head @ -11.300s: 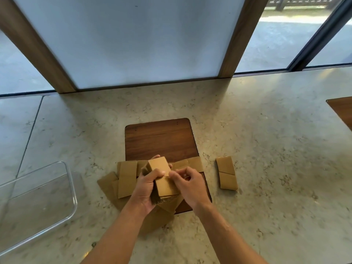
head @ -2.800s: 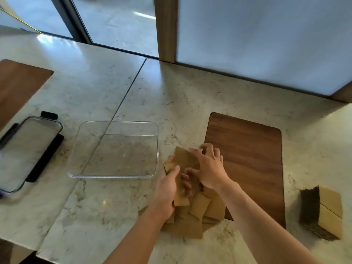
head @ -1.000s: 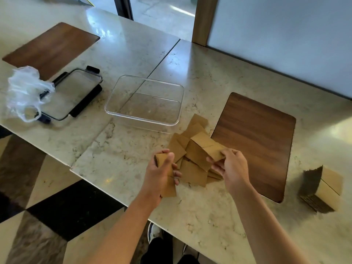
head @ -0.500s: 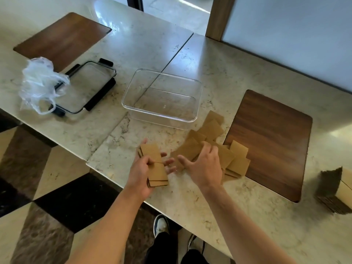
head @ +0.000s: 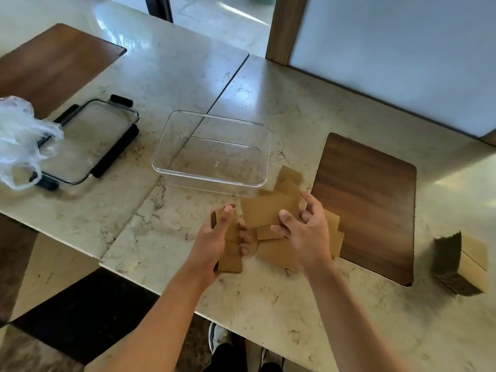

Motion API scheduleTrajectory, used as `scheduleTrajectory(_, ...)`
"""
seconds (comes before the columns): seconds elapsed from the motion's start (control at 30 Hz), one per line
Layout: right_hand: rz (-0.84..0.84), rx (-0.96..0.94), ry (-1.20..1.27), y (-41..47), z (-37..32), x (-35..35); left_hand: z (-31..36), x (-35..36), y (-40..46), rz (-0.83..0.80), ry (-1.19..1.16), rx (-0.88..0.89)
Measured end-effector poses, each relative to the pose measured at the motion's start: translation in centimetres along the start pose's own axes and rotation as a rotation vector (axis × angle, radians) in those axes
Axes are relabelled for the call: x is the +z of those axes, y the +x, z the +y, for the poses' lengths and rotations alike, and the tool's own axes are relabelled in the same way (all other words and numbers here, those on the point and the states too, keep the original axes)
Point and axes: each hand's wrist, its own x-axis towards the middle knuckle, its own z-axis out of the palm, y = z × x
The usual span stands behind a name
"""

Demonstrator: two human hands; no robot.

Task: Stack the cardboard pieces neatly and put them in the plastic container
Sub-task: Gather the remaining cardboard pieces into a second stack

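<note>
left hand: its palm and curled fingers are covering most of the small stack, so the piece count is staying unreadable
right hand: it is hiding the middle of the loose cardboard pile; which piece the fingertips are gripping is not clear
plastic bag: the frame's left edge is cutting it off, and it is covering a corner of the lid
finished stack: its dark side is blurring, layers too fine to count
left wooden mat: running out of frame at the left
shoes: partly hiding under the desk edge
</note>
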Motion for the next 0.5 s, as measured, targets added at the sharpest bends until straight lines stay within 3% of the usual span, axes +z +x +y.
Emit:
scheduleTrajectory(0.1, 0.03, 0.127, 0.179, -1.0, 0.2, 1.6, -0.7, 0.7, -0.4, -0.073, 0.015, 0.046)
scheduleTrajectory(0.2, -0.026, 0.17, -0.222, -2.7, 1.4, 3.8, -0.8, 1.5, 0.0, 0.059, 0.08, 0.037)
scheduleTrajectory(0.3, -0.115, -0.055, -0.663, -3.3, 3.1, 4.3, -0.5, 0.8, 1.2, 0.111, 0.005, -0.044)
scheduleTrajectory(0.43, 0.276, -0.202, -0.837, -1.0, 2.4, 2.5, 0.2, -0.9, 1.7, 0.151, -0.118, -0.017)
scheduleTrajectory(0.5, 0.274, -0.125, -1.002, 0.0, 2.3, 2.4, 0.5, -1.4, 1.8, 0.113, -0.173, 0.003)
